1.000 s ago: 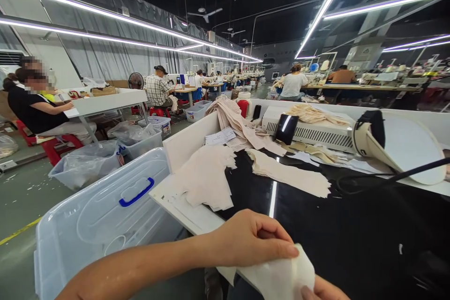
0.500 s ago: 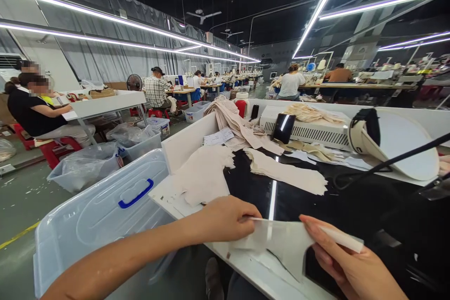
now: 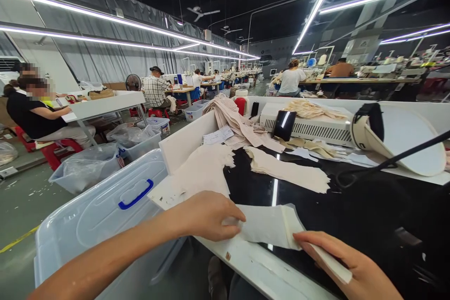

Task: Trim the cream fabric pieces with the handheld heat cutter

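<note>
A thin white strip point(image 3: 263, 225), partly see-through and with a cream band at its right end, stretches between my hands above the table's near edge. My left hand point(image 3: 211, 218) pinches its left end between thumb and fingers. At the right end, my right hand point(image 3: 346, 262) grips the corner with thumb and fingertips. A narrow, stiff-looking cream strip point(image 3: 332, 265) also lies within that hand; whether it joins the first is hidden. Beyond my hands are a jagged-edged cream fabric stack point(image 3: 288, 168) and more pale fabric pieces point(image 3: 200, 168).
The black glossy tabletop point(image 3: 369, 215) has a white rim. Behind it stand a white vented machine point(image 3: 309, 126), a lamp-like white shade point(image 3: 415, 140) and a black cable point(image 3: 397, 159). A lidded plastic bin point(image 3: 98, 220) is at my left. Co-workers sit farther off.
The strip has turned flatter, and its right part no longer hangs down in a flap. My right hand has shifted slightly down and left; my left hand has moved a little left.
</note>
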`<state>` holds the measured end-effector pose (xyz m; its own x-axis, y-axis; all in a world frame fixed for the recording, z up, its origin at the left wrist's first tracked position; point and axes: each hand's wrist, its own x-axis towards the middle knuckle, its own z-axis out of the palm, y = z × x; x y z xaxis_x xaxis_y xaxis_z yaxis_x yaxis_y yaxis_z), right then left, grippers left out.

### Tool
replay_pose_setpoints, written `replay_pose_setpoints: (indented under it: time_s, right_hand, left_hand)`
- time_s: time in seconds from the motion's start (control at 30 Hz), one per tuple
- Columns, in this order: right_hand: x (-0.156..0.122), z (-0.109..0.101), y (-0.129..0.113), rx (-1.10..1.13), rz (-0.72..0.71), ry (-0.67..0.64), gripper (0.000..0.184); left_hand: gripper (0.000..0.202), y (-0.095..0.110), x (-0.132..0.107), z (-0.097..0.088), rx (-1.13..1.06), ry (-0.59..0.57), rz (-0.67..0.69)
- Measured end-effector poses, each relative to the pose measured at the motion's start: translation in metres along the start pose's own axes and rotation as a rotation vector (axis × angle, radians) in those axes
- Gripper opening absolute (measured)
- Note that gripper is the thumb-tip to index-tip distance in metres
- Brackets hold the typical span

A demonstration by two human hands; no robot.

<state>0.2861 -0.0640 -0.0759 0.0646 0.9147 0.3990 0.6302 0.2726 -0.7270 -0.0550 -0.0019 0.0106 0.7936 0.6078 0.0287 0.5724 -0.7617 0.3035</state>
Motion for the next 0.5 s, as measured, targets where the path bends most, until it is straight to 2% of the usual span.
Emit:
replay_pose_setpoints:
  time_s: [0.1,0.2,0.3,0.4,0.5]
  right_hand:
    - [-0.005,0.000,0.011,0.029,-0.051,-0.193,0.046]
    - [-0.008,-0.001,0.012,0.021,-0.077,-0.229,0.035]
    - [-0.015,-0.007,0.004,-0.012,-0.122,-0.254,0.028]
    - [-0.029,-0.021,-0.009,-0.061,-0.115,-0.322,0.030]
    - [-0.049,-0.043,-0.012,-0.116,-0.076,-0.331,0.033]
  left_hand:
    - [0.023,0.011,0.013,0.010,-0.008,0.090,0.013]
    - [0.022,0.024,0.037,0.029,0.011,0.171,0.106]
    - [0.021,0.035,0.057,0.052,0.040,0.202,0.216]
    - [0.022,0.040,0.066,0.069,0.074,0.198,0.283]
    - [0.023,0.039,0.066,0.077,0.096,0.227,0.314]
